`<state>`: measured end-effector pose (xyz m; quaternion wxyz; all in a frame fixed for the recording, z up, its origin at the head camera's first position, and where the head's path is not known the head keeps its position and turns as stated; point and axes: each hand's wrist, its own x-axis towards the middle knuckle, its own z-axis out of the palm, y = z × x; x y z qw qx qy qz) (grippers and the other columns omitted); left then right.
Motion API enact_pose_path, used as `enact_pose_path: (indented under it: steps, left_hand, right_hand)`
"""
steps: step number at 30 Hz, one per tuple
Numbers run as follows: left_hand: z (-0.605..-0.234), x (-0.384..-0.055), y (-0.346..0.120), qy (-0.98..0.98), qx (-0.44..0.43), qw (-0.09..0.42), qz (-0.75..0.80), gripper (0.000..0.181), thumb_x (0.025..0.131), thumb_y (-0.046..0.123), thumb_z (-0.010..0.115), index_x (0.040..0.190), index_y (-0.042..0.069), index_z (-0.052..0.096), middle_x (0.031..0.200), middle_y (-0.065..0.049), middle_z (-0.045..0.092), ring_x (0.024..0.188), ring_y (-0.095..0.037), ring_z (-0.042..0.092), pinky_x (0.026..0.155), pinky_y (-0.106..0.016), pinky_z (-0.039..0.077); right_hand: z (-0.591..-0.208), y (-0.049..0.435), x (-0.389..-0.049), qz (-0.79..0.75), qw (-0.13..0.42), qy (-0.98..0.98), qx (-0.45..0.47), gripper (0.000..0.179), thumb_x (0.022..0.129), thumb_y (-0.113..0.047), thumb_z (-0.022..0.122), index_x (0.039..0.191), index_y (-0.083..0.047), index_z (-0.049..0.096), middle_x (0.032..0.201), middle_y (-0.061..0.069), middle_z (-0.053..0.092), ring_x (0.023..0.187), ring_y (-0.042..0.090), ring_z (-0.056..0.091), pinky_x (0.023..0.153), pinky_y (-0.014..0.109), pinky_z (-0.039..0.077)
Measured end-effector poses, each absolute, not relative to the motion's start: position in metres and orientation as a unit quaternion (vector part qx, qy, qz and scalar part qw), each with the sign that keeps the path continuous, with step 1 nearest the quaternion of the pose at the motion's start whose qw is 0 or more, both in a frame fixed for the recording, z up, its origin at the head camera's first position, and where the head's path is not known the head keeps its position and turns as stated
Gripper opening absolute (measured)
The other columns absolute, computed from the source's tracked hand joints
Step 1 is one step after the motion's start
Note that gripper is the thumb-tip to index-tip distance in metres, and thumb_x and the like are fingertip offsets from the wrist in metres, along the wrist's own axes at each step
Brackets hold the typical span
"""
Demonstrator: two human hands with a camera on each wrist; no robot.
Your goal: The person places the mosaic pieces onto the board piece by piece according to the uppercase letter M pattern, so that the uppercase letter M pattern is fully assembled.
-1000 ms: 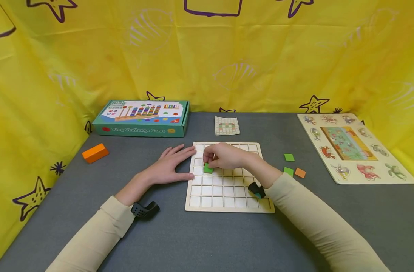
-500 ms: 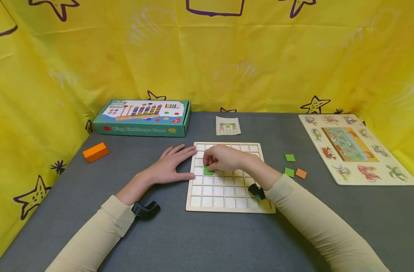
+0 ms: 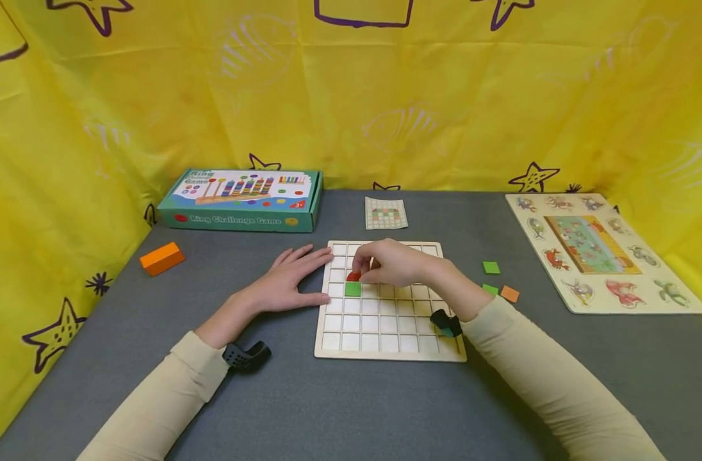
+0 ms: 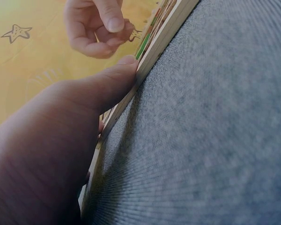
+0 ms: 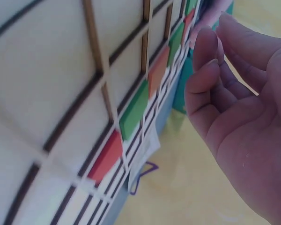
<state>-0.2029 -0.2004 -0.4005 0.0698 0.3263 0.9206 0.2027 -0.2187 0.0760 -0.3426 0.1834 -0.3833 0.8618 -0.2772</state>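
My left hand (image 3: 287, 282) rests at the left edge of a wooden grid board (image 3: 385, 349), fingers spread; in the left wrist view its thumb (image 4: 114, 82) touches the rim. Over the board's upper half hovers my right hand (image 3: 394, 264), its fingers loosely bent and nothing between them. Just left of those fingertips a green square tile (image 3: 353, 289) lies flat in a cell. Behind it a red tile (image 3: 353, 276) shows, partly covered by the hand. The right wrist view shows a row of red, green and orange tiles (image 5: 158, 72) in the grid.
Right of the board lie two loose green tiles (image 3: 490, 267) and an orange tile (image 3: 509, 294). A pattern card (image 3: 386, 213) is behind the board. Farther out are a ring game box (image 3: 241, 200), an orange block (image 3: 163, 258) and a sea-animal puzzle board (image 3: 645, 282).
The green tile, pinched and tilted a second ago, now lies flat in its cell. My right hand has let go of it and shifted slightly right and back. The left hand has stayed put.
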Motion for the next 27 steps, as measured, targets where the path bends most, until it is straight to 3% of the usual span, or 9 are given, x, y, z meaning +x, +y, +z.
enact_pose_path:
  steps: [27]
  left_hand:
    - [-0.402, -0.204, -0.201, 0.92, 0.329, 0.066, 0.201, 0.089, 0.091, 0.064, 0.063, 0.161, 0.019, 0.032, 0.166, 0.004, 0.024, 0.153, -0.03, 0.01, 0.117, -0.058, 0.002]
  right_hand:
    - [-0.334, 0.166, -0.217, -0.299, 0.155, 0.889, -0.312, 0.017, 0.096, -0.008, 0.07, 0.112, -0.003, 0.066, 0.095, 0.002, 0.062, 0.085, 0.02, 0.058, 0.073, 0.036, 0.049]
